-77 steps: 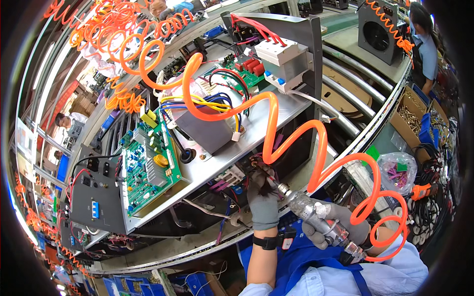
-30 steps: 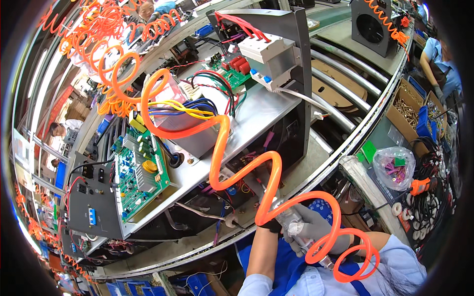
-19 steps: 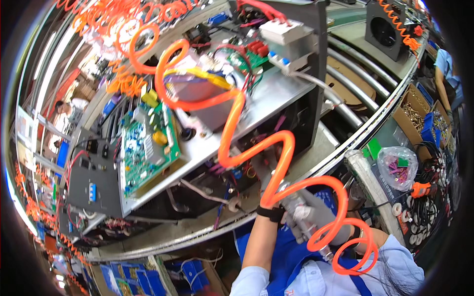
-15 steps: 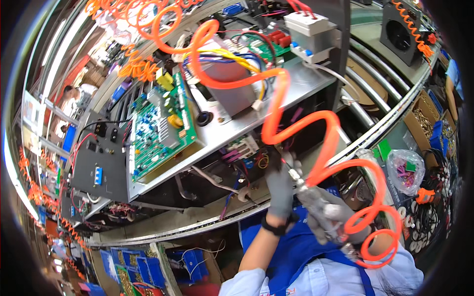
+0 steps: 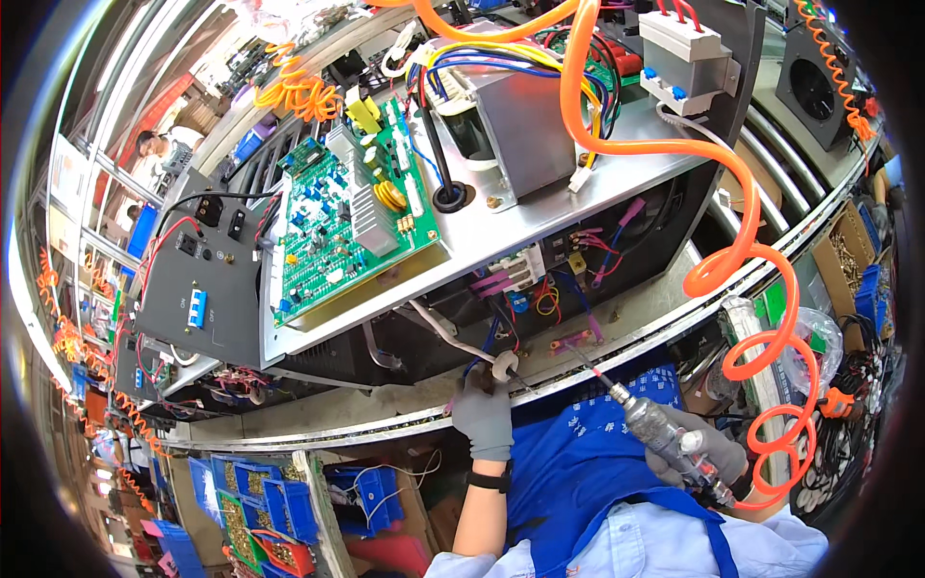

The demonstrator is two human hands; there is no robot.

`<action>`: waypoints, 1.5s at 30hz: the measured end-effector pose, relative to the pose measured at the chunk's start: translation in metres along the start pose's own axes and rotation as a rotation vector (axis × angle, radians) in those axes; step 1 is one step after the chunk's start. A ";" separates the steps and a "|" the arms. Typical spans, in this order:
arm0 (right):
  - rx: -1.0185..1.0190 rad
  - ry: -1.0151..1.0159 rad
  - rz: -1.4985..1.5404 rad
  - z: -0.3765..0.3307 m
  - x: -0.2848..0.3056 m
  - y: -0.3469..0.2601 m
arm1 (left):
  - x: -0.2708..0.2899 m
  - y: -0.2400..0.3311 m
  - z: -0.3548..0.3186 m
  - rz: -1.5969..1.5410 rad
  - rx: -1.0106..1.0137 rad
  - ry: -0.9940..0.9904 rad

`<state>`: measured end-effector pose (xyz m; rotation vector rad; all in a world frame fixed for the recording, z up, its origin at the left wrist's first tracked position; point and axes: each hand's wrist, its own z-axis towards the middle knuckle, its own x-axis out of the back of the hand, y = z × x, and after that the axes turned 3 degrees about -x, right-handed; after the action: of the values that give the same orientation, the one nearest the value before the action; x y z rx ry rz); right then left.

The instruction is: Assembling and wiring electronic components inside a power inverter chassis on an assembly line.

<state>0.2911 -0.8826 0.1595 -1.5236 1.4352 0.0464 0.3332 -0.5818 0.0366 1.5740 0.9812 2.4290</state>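
Note:
My right hand [image 5: 711, 445], in a grey glove, is wrapped round an air screwdriver [image 5: 665, 433] whose thin bit points up and left toward the chassis. An orange coiled air hose [image 5: 742, 207] runs from its rear end. My left hand [image 5: 485, 419], also gloved, has its fingers bent at the lower rail, beside a white ring [image 5: 504, 364] on a pale cable [image 5: 441, 333]. What those fingers pinch is hidden. Above stands an open chassis [image 5: 482, 246] bearing a green circuit board [image 5: 337, 217] and a grey metal-cased transformer [image 5: 525, 125]. Purple-ended wires [image 5: 576, 339] hang at its near side.
A black panel with a blue switch [image 5: 198, 309] adjoins the chassis on the left. Blue bins of screws [image 5: 289, 511] sit lower left. To the right are metal rollers [image 5: 771, 159], a plastic bag [image 5: 814, 347] and a cardboard box of small parts [image 5: 843, 246].
My left hand has moved left, away from the screwdriver's tip, to the white ring on the cable. The screwdriver has shifted slightly right and down. The chassis appears higher and further right in view.

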 end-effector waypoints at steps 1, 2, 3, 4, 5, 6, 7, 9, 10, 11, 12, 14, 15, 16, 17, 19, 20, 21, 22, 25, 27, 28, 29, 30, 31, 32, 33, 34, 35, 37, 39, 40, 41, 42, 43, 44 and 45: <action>0.007 0.005 -0.001 0.002 -0.002 0.001 | -0.003 -0.002 0.003 0.043 -0.041 0.011; -0.002 -0.018 -0.001 0.006 -0.002 0.004 | -0.007 -0.008 0.004 0.038 -0.048 0.010; -0.009 -0.031 -0.002 0.006 -0.002 0.005 | -0.009 -0.012 0.004 0.066 -0.084 0.025; -0.033 -0.058 0.024 0.008 0.001 0.008 | -0.009 -0.013 0.005 0.094 -0.121 0.041; -0.023 -0.044 0.023 0.008 0.000 0.009 | -0.006 -0.014 0.004 0.084 -0.040 -0.011; -0.026 -0.062 0.039 0.011 0.000 0.009 | -0.002 -0.012 0.004 0.152 -0.053 -0.042; -0.029 -0.080 0.056 0.013 0.002 0.009 | -0.001 -0.011 0.005 0.221 -0.066 -0.072; -0.036 -0.072 0.079 0.011 0.006 0.009 | -0.001 -0.016 0.008 0.222 -0.120 -0.108; -0.039 -0.085 0.076 0.010 0.006 0.008 | 0.000 -0.019 0.008 0.228 -0.171 -0.144; -0.042 -0.098 0.074 0.009 0.007 0.008 | 0.005 -0.023 0.006 0.229 -0.175 -0.144; -0.036 -0.097 0.076 0.006 0.005 0.006 | 0.012 -0.024 0.003 0.184 -0.168 -0.169; -0.017 -0.105 0.029 0.006 0.006 -0.001 | 0.032 -0.018 -0.006 0.108 -0.205 -0.107; -0.003 -0.101 0.036 0.008 0.008 -0.003 | 0.052 -0.008 -0.010 0.071 -0.252 -0.030; -0.003 -0.135 0.010 0.006 0.010 -0.004 | 0.069 0.003 -0.009 -0.182 -0.148 -0.154; -0.014 -0.178 -0.013 0.003 0.014 0.000 | 0.085 0.020 -0.012 -0.175 -0.154 -0.168; -0.006 -0.203 -0.004 0.001 0.021 0.003 | 0.095 0.066 -0.007 -0.799 0.265 -0.411; -0.014 -0.193 -0.021 0.003 0.020 -0.001 | 0.086 0.082 -0.003 -0.910 0.296 -0.434; -0.021 -0.185 -0.039 0.004 0.019 -0.004 | 0.074 0.085 0.001 -0.975 0.312 -0.490; -0.022 -0.197 -0.040 0.006 0.020 -0.005 | 0.060 0.080 0.004 -1.114 0.351 -0.565; -0.004 -0.206 -0.020 -0.002 0.020 -0.004 | 0.032 0.083 0.015 -1.439 0.475 -0.701; -0.014 -0.155 0.023 -0.010 0.020 -0.003 | 0.027 0.092 0.017 -1.615 0.570 -0.757; -0.005 -0.151 0.033 -0.011 0.024 -0.002 | 0.027 0.097 0.017 -1.595 0.571 -0.771; -0.001 -0.178 0.037 -0.012 0.027 -0.002 | 0.025 0.101 0.017 -1.575 0.573 -0.788; 0.003 -0.207 0.038 -0.012 0.029 -0.002 | 0.022 0.102 0.017 -1.569 0.569 -0.799; 0.013 -0.201 0.045 -0.014 0.029 -0.001 | 0.017 0.103 0.017 -1.562 0.568 -0.789; 0.033 -0.172 0.052 -0.016 0.028 0.000 | 0.013 0.105 0.017 -1.555 0.567 -0.782; 0.039 -0.162 0.056 -0.013 0.030 0.000 | 0.013 0.106 0.017 -1.547 0.568 -0.769; 0.034 -0.176 0.059 -0.012 0.032 -0.001 | 0.013 0.107 0.018 -1.516 0.510 -0.728; 0.007 -0.180 0.088 -0.011 0.033 -0.003 | 0.013 0.107 0.018 -1.483 0.452 -0.685; -0.007 -0.157 0.120 -0.016 0.034 -0.006 | 0.012 0.108 0.024 -1.438 0.367 -0.731; -0.014 -0.150 0.159 -0.025 0.036 -0.007 | 0.010 0.113 0.028 -1.399 0.276 -0.787; -0.015 -0.155 0.158 -0.026 0.036 -0.008 | 0.010 0.112 0.030 -1.378 0.297 -0.824; -0.012 -0.131 0.139 -0.027 0.034 -0.010 | 0.010 0.112 0.031 -1.356 0.319 -0.861; -0.011 -0.109 0.120 -0.027 0.032 -0.012 | 0.007 0.112 0.031 -1.355 0.320 -0.853; -0.009 -0.086 0.100 -0.027 0.030 -0.013 | 0.002 0.112 0.030 -1.399 0.347 -0.840; -0.011 -0.091 0.098 -0.026 0.030 -0.014 | 0.000 0.113 0.030 -1.443 0.374 -0.827; -0.006 -0.061 0.086 -0.027 0.030 -0.013 | 0.000 0.115 0.032 -1.441 0.375 -0.825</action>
<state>0.2945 -0.9243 0.1626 -1.4526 1.4530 0.1483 0.3901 -0.6575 0.1084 1.0143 1.5403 0.6007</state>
